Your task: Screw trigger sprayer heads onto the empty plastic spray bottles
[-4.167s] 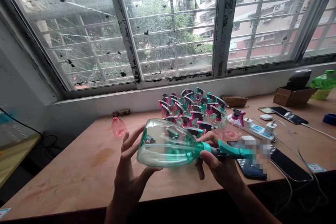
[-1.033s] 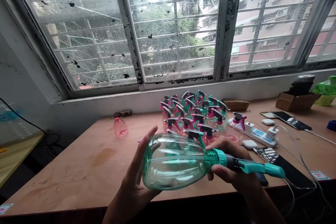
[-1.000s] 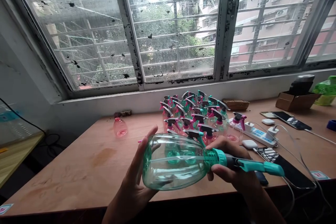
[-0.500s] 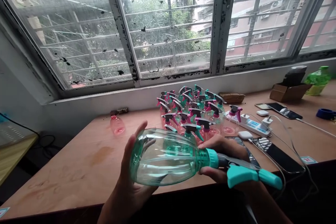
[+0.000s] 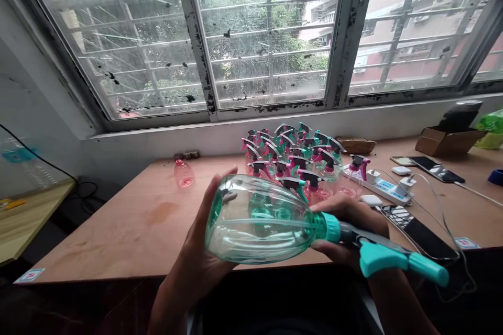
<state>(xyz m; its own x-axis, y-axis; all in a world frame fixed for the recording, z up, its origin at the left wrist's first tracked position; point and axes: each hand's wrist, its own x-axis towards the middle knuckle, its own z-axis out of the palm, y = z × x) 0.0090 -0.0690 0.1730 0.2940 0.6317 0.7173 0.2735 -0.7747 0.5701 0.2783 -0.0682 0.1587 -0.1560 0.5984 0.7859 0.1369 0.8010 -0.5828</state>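
Note:
A clear green spray bottle (image 5: 259, 220) lies sideways in front of me, above the near edge of the wooden table (image 5: 129, 220). My left hand (image 5: 204, 251) cups the bottle's base, fingers wrapped round it. My right hand (image 5: 349, 225) grips the neck just behind the teal collar. The teal and grey trigger head (image 5: 393, 256) points to the right, trigger downward.
A cluster of several pink and green spray bottles (image 5: 294, 162) stands at the table's back by the window. A lone pink bottle body (image 5: 184, 174) lies to the left. A power strip (image 5: 387, 186), phones (image 5: 422, 230) with cables and a cardboard box (image 5: 448, 138) sit on the right.
The trigger head has turned round on the bottle so its trigger now hangs downward. Both hands keep their hold, and the bottle has shifted slightly right.

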